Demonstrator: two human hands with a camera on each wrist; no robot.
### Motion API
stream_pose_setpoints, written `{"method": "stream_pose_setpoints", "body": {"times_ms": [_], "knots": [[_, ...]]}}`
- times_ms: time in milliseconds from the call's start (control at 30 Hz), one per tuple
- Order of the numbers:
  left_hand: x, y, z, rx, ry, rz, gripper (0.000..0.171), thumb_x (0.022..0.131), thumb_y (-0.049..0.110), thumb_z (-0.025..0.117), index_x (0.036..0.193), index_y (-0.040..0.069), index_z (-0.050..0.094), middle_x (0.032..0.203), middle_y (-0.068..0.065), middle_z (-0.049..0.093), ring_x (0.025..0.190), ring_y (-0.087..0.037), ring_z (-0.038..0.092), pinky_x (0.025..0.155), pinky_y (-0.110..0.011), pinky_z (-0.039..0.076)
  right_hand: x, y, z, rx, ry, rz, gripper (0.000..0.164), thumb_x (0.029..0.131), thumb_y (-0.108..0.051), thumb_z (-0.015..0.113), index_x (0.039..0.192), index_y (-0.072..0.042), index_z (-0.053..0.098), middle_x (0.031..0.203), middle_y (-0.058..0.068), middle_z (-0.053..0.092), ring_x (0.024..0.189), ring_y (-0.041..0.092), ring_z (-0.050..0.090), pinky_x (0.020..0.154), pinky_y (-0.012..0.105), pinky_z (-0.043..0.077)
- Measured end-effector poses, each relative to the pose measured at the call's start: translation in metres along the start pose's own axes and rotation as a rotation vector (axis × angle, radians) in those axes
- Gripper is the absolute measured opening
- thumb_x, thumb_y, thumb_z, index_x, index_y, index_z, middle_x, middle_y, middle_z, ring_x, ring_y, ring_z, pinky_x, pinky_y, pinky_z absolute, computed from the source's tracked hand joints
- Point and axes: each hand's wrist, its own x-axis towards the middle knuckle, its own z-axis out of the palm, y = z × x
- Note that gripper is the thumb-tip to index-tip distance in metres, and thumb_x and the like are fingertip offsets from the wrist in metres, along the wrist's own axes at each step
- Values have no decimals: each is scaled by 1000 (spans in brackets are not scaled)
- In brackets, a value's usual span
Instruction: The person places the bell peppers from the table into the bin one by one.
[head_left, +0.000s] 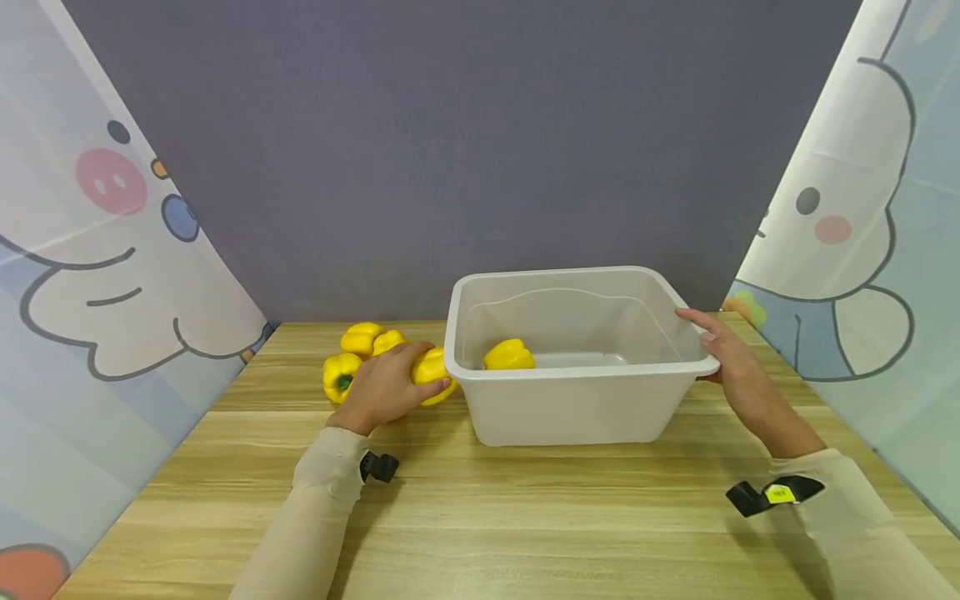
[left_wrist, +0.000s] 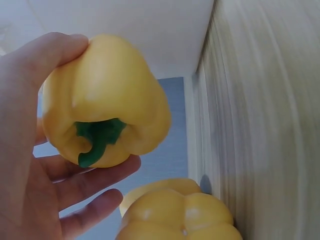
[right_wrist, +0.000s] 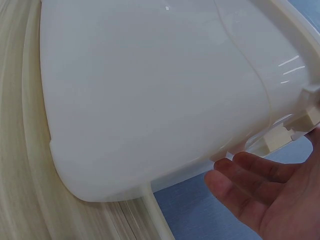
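Note:
My left hand [head_left: 384, 388] holds a yellow bell pepper [head_left: 432, 368] just left of the bin. The left wrist view shows this pepper [left_wrist: 112, 85] gripped between thumb and fingers, its green stem facing the camera and its body above the table. At the right end of the light grey plastic bin [head_left: 570, 408], my right hand [head_left: 738, 375] grips the rim. Seen from the right wrist, its fingers [right_wrist: 250, 182] reach under the rim by the outer wall. One yellow pepper [head_left: 509, 355] lies inside the bin at the left.
Several more yellow peppers [head_left: 362, 337] sit on the wooden table [head_left: 525, 517] behind and left of my left hand. A grey panel [head_left: 480, 150] stands along the table's back edge. Cartoon-printed sheets [head_left: 135, 267] hang on both sides.

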Motion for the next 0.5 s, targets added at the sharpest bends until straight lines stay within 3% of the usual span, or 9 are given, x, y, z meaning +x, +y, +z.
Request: {"method": "stream_pose_setpoints", "body": {"times_ms": [100, 300, 500], "knots": [[0, 0, -1, -2, 21, -7, 67, 87, 66, 63, 134, 18, 61, 110, -2, 69, 75, -16, 56, 58, -34, 43, 0, 0, 0, -7, 1, -1, 47, 111, -25, 27, 156, -10, 34, 136, -5, 45, 104, 6, 55, 75, 20, 52], [1, 1, -3, -5, 78, -46, 67, 87, 64, 62, 135, 17, 62, 121, -6, 68, 94, -23, 64, 68, -46, 49, 0, -1, 0, 1, 2, -2, 47, 111, -25, 27, 155, -10, 35, 135, -5, 46, 103, 7, 55, 75, 20, 52], [2, 2, -6, -103, 73, -110, 70, 89, 67, 58, 138, 17, 60, 118, -3, 69, 87, -22, 64, 69, -46, 49, -1, -2, 0, -30, -6, 8, 48, 111, -27, 26, 156, -11, 33, 142, 4, 43, 106, 7, 54, 77, 19, 51]]}}
